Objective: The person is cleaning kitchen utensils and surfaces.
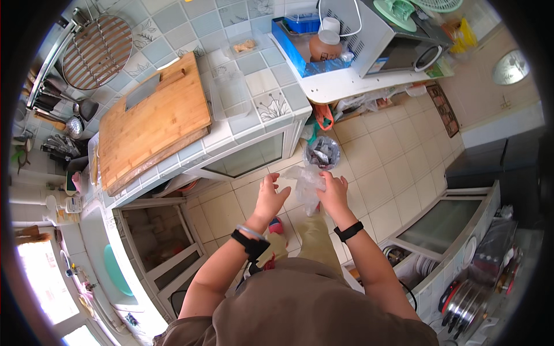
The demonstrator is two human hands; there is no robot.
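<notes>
My right hand (pixel 334 193) grips a crumpled clear plastic bag (pixel 306 186) by its right side, in front of my body above the tiled floor. To the left of the bag, my left hand (pixel 270 198) has its fingers apart and holds nothing. A lined trash bin (pixel 321 152) with rubbish in it stands on the floor just beyond the bag. On the tiled counter, a cleaver (pixel 143 92) lies on a wooden cutting board (pixel 160 125). Beside the board sits a clear plastic container (pixel 230 96).
A tiled counter edge (pixel 259 129) runs ahead and to the left. A white shelf (pixel 346 88) holds a microwave (pixel 396 54) and a blue box (pixel 298 60) with a brown jar. At right, a cabinet door (pixel 446 220) stands open near a steel pot (pixel 467 302).
</notes>
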